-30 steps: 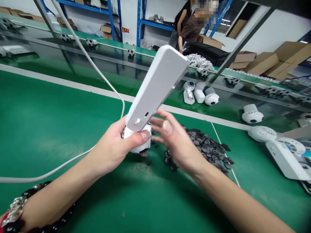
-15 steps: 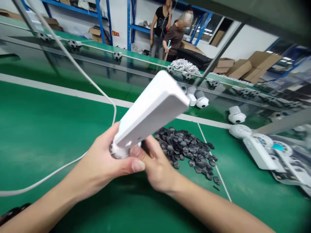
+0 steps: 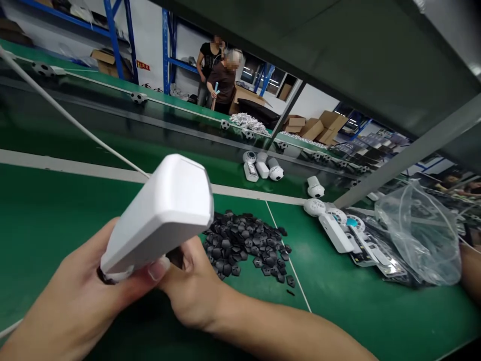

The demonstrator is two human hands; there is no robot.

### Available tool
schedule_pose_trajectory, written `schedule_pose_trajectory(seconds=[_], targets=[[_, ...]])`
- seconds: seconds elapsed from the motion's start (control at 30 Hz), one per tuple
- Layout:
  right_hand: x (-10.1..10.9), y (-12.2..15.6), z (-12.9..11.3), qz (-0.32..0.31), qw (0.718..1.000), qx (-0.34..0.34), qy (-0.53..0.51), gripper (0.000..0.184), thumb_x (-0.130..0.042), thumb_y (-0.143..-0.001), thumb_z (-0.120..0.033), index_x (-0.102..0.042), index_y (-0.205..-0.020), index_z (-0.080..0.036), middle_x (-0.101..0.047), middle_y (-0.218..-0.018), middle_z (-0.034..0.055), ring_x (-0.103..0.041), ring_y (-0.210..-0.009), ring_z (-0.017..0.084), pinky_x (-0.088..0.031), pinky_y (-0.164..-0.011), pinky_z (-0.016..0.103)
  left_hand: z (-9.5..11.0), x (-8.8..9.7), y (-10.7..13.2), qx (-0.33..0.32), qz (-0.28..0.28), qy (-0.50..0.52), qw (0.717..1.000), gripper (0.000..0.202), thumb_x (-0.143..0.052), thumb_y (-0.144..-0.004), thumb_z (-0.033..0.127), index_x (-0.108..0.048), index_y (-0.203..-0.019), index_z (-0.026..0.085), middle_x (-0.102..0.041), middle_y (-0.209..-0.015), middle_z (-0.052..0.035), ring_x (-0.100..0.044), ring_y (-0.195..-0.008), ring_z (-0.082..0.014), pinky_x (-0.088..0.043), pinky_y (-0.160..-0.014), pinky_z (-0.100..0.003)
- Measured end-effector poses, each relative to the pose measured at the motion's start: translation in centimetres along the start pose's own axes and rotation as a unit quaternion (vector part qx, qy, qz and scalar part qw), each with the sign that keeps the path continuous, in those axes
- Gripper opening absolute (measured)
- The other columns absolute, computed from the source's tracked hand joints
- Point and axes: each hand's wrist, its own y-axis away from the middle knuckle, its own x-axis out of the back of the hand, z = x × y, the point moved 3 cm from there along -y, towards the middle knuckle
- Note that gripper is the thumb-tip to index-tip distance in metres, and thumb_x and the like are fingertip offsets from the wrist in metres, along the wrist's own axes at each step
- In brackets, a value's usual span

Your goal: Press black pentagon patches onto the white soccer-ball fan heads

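While a green tabletop (image 3: 376, 316) fills the lower frame, a dark overhead panel (image 3: 319, 45) slants across the upper right. Beyond the tabletop's pale edging, a darker green belt (image 3: 180, 143) runs from the left edge toward centre right. Blue shelving (image 3: 113, 37) stands in the upper left. A crumpled clear plastic bag (image 3: 424, 235) lies at the right, and a pile of small black pieces (image 3: 244, 243) spreads over the centre. At upper centre are 2 people (image 3: 224, 80), 1 in black and 1 in brown, with open cardboard boxes (image 3: 330, 125) to their right. A cluster of 3 white units (image 3: 276, 171) sits on the belt just above the pile.

At lower left, the left hand (image 3: 88, 291) is closed firmly around the lower end of a white device (image 3: 161, 200), which tilts up toward the frame's centre. The right hand (image 3: 199, 291), beside it at lower centre, has its fingers curled behind the device, its thumb close to the left thumb; whether those hidden fingers grip anything, I cannot tell.
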Motion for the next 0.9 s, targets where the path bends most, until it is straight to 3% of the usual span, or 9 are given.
schedule_pose_trajectory(seconds=[0.07,0.17,0.27,0.37,0.5,0.6,0.73,0.9], targets=[[0.4,-0.4,0.1,0.026,0.998,-0.044,-0.038,0.057,-0.091,-0.055,-0.05,-0.062,-0.097,-0.025,-0.065,-0.102,0.0031,-0.06,-0.104,0.027,-0.043,-0.104,0.04,0.1,-0.1,-0.4,0.006,0.01,-0.007,1.0,0.064,-0.091,-0.05,0.07,-0.062,-0.085,0.025,-0.065,-0.082,0.0,-0.064,-0.081,-0.0267,-0.057,-0.064,-0.026],[1.1,-1.0,0.2,0.044,0.989,-0.126,-0.071,0.065,-0.097,-0.04,-0.043,-0.067,-0.094,-0.024,-0.063,-0.09,-0.0005,-0.057,-0.082,0.019,-0.048,-0.079,0.032,-0.2,0.0,-1.1,0.033,0.007,-0.014,0.999,0.065,-0.091,-0.05,0.069,-0.061,-0.083,0.023,-0.064,-0.08,-0.0001,-0.063,-0.078,-0.0234,-0.057,-0.064,-0.023],[1.6,-1.4,-0.2,-0.002,0.981,-0.185,-0.067,0.069,-0.098,-0.043,-0.039,-0.07,-0.105,-0.024,-0.064,-0.093,-0.0009,-0.058,-0.075,0.015,-0.046,-0.065,0.027,-0.8,0.1,-1.6,0.063,-0.064,0.049,0.995,0.067,-0.089,-0.06,0.068,-0.063,-0.101,0.021,-0.067,-0.087,-0.0022,-0.065,-0.082,-0.0242,-0.059,-0.067,-0.025],[2.1,-1.4,-0.7,-0.057,0.979,-0.183,-0.063,0.06,-0.089,-0.066,-0.044,-0.069,-0.12,-0.025,-0.066,-0.102,0.0011,-0.061,-0.081,0.015,-0.051,-0.069,0.028,-0.9,0.1,-1.5,0.042,-0.123,0.123,0.984,0.07,-0.075,-0.076,0.074,-0.062,-0.12,0.021,-0.069,-0.094,-0.0057,-0.065,-0.086,-0.0245,-0.058,-0.066,-0.024],[2.4,-1.2,-0.4,-0.067,0.979,-0.177,-0.074,0.043,-0.07,-0.09,-0.043,-0.065,-0.129,-0.026,-0.067,-0.116,0.0043,-0.06,-0.082,0.013,-0.053,-0.072,0.027,-0.4,-0.1,-1.0,0.02,-0.133,0.135,0.982,0.073,-0.065,-0.083,0.077,-0.06,-0.133,0.023,-0.067,-0.112,-0.0079,-0.063,-0.082,-0.022,-0.058,-0.063,-0.025],[2.2,-1.0,-0.4,-0.085,0.981,-0.161,-0.061,0.049,-0.073,-0.089,-0.044,-0.062,-0.133,-0.027,-0.065,-0.119,0.0044,-0.06,-0.085,0.013,-0.052,-0.073,0.026,-0.2,-0.1,-0.9,0.013,-0.14,0.144,0.98,0.072,-0.065,-0.084,0.075,-0.059,-0.133,0.023,-0.067,-0.111,-0.0084,-0.063,-0.08,-0.0224,-0.059,-0.064,-0.027],[1.7,-1.0,-0.5,-0.1,0.986,-0.132,-0.032,0.064,-0.084,-0.075,-0.056,-0.064,-0.128,-0.026,-0.063,-0.117,0.003,-0.059,-0.086,0.013,-0.051,-0.075,0.026,-0.6,0.2,-1.2,-0.002,-0.139,0.12,0.983,0.071,-0.063,-0.085,0.076,-0.06,-0.131,0.023,-0.068,-0.098,-0.0071,-0.063,-0.076,-0.0215,-0.058,-0.065,-0.025],[1.1,-0.9,0.3,-0.058,0.994,-0.092,-0.018,0.066,-0.082,-0.069,-0.068,-0.067,-0.115,-0.023,-0.061,-0.095,-0.0009,-0.053,-0.075,0.01,-0.048,-0.064,0.022,-0.8,0.2,-1.2,-0.036,-0.128,0.064,0.989,0.08,-0.056,-0.086,0.08,-0.057,-0.139,0.021,-0.068,-0.098,-0.0072,-0.053,-0.062,-0.0156,-0.044,-0.051,-0.019]])
